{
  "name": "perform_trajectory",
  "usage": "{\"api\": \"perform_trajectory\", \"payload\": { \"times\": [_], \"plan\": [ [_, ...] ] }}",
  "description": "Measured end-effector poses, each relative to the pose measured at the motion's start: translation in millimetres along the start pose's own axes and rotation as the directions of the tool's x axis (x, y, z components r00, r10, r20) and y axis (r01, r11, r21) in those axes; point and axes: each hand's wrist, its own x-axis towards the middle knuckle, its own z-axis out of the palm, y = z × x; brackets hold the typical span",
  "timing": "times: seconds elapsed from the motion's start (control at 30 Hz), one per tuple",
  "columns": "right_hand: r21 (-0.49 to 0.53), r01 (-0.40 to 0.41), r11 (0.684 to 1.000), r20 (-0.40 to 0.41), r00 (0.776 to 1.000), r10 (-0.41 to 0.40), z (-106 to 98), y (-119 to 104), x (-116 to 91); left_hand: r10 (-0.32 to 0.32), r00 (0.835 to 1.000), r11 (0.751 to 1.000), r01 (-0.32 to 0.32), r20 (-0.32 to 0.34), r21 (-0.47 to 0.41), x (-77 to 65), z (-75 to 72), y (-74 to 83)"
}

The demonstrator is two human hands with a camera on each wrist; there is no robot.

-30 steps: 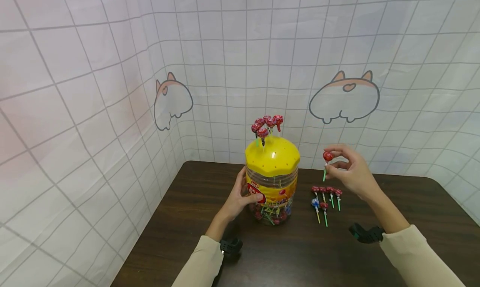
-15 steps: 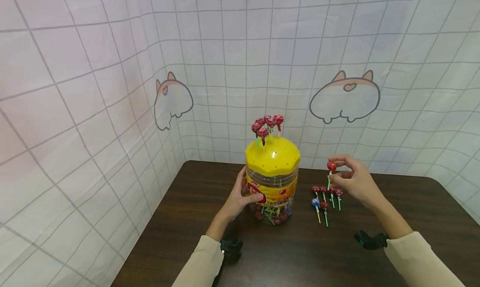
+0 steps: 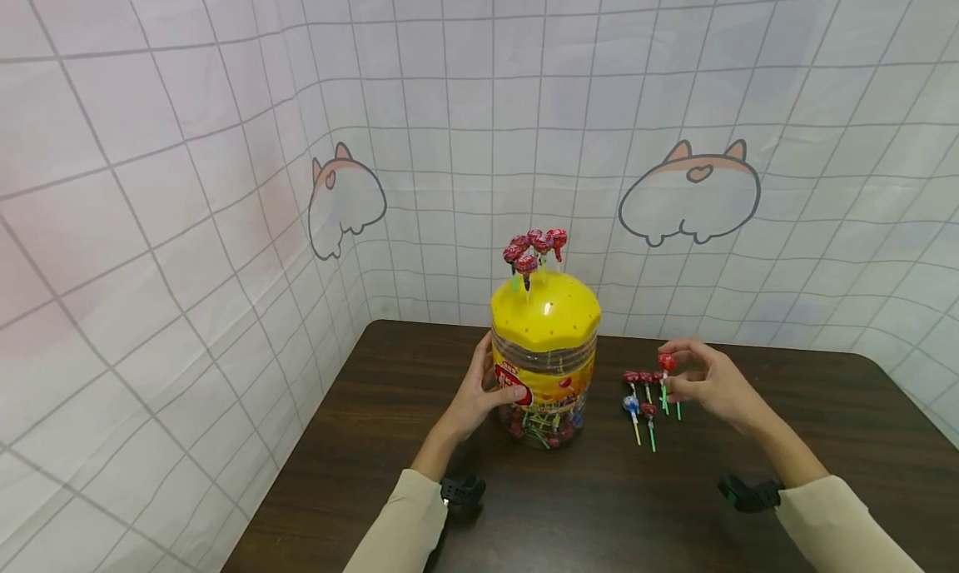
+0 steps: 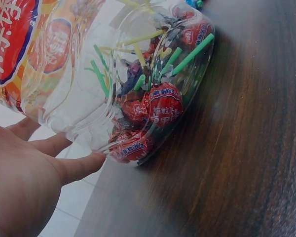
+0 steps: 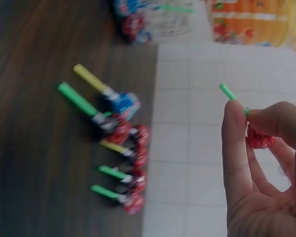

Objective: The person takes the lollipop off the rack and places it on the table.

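Note:
A clear plastic jar (image 3: 558, 386) with a yellow label and a domed yellow lid (image 3: 554, 315) stands upright on the table. Several red-wrapped lollipops (image 3: 526, 263) stick up out of holes in the lid. Against the jar's left side, my left hand (image 3: 466, 402) grips it with the thumb across the label. My right hand (image 3: 722, 390) pinches a red lollipop (image 3: 667, 362) by its green stick, head up, close above a group of lollipops lying on the table. The right wrist view shows that lollipop (image 5: 260, 139) between thumb and fingertip.
Four-sided dark wooden table (image 3: 577, 506); on it, right of the jar, lie a blue lollipop (image 3: 631, 405) and several red lollipops (image 3: 648, 412) in two rows. More lollipops (image 4: 163, 103) fill the jar's bottom. A white gridded cloth (image 3: 464, 165) hangs behind.
My right hand has come down and slightly right with the red lollipop, towards the lollipops on the table. My left hand and the jar have stayed in place.

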Motion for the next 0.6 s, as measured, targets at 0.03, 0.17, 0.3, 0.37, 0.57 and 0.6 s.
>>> {"api": "perform_trajectory", "payload": {
  "times": [0.03,0.17,0.3,0.37,0.57,0.6],
  "plan": [
    [0.006,-0.008,1.000,0.011,1.000,0.008,0,4,-1,0.001,1.000,1.000,-0.001,0.001,0.002,0.0,0.0,0.1],
    [0.031,-0.033,0.999,0.047,0.998,0.032,0,23,-3,-0.001,1.000,1.000,0.001,0.000,0.001,0.5,0.1,0.0],
    [0.046,-0.057,0.997,0.070,0.996,0.054,2,39,-5,-0.001,1.000,1.000,0.001,0.000,-0.009,0.7,0.6,0.2],
    [0.037,-0.079,0.996,0.074,0.994,0.076,2,45,-6,0.000,1.000,1.000,0.000,0.000,-0.013,0.9,0.8,0.2],
    [0.016,-0.136,0.991,0.102,0.986,0.133,6,60,-7,0.000,1.000,1.000,0.000,-0.003,-0.013,0.4,0.9,0.2],
    [0.016,-0.141,0.990,0.113,0.984,0.138,6,62,-7,-0.001,1.000,1.000,0.001,-0.003,-0.011,0.2,0.9,0.3]
  ]
}}
